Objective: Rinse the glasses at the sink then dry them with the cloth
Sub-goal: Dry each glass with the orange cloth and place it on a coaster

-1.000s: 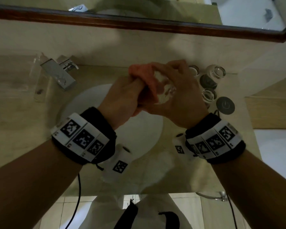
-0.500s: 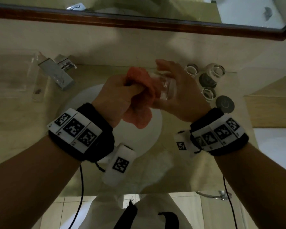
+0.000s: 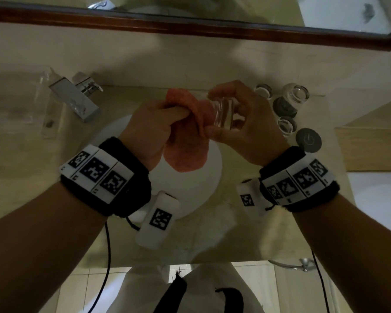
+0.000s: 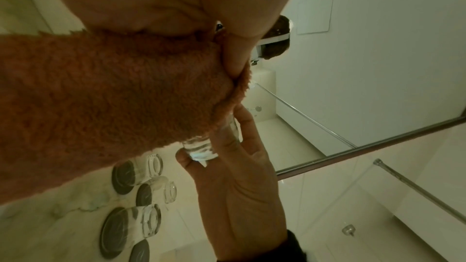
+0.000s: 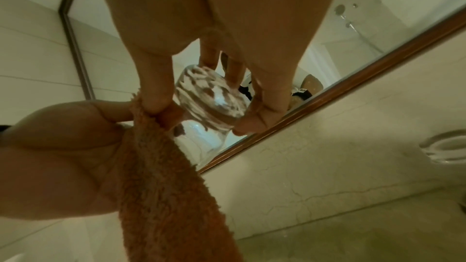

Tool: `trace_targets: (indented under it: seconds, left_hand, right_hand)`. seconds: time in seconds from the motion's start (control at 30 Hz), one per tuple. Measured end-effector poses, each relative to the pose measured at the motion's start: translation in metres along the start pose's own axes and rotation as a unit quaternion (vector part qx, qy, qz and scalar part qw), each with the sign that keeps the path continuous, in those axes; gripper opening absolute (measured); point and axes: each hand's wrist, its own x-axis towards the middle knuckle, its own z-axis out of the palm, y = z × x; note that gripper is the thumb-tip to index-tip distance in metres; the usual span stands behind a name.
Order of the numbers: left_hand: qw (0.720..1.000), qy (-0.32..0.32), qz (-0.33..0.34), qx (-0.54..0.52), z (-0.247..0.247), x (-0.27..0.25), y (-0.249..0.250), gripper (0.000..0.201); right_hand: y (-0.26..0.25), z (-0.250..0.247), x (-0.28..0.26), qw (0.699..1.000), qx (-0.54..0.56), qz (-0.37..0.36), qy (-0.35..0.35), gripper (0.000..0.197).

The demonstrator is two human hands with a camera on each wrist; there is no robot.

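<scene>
Glass (image 3: 222,114) over sink (image 3: 209,177), pinched sideways in right hand (image 3: 242,123), long axis level, mouth toward left hand (image 3: 151,127) gripping orange cloth (image 3: 185,141) at rim.

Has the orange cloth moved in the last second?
Yes. The orange cloth, earlier bunched up between the hands, now hangs lower over the white sink basin.

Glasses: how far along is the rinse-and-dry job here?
Mid-drying. The right hand holds one glass over the sink; the left hand works the cloth against it. Three glasses stand upside down on the counter; whether they're finished can't be told.
</scene>
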Motion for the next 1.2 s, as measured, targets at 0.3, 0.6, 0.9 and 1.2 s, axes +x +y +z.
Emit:
trace_targets:
  seconds: [0.3, 0.6, 0.9, 1.2]
  left_hand:
    - [1.0, -0.012, 0.017, -0.023, 0.001, 0.002, 0.002, 0.02]
    - [1.0, 0.022, 0.009, -0.017, 0.001, 0.004, 0.001, 0.012]
    - [0.999, 0.007, 0.017, -0.027, 0.004, 0.003, -0.002, 0.019]
    - [1.0, 0.009, 0.004, -0.015, 0.003, 0.001, -0.002, 0.022]
  right_hand:
    - [-0.01, 0.011, 0.009, 0.976, 0.145, 0.163, -0.004, 0.025]
    - [0.0, 0.001, 0.004, 0.997, 0.069, 0.031, -0.004, 0.058]
    - [-0.005, 0.004, 0.008, 0.974, 0.144, 0.173, -0.013, 0.034]
    - [0.006, -0.002, -0.002, 0.995, 0.096, 0.034, -0.003, 0.056]
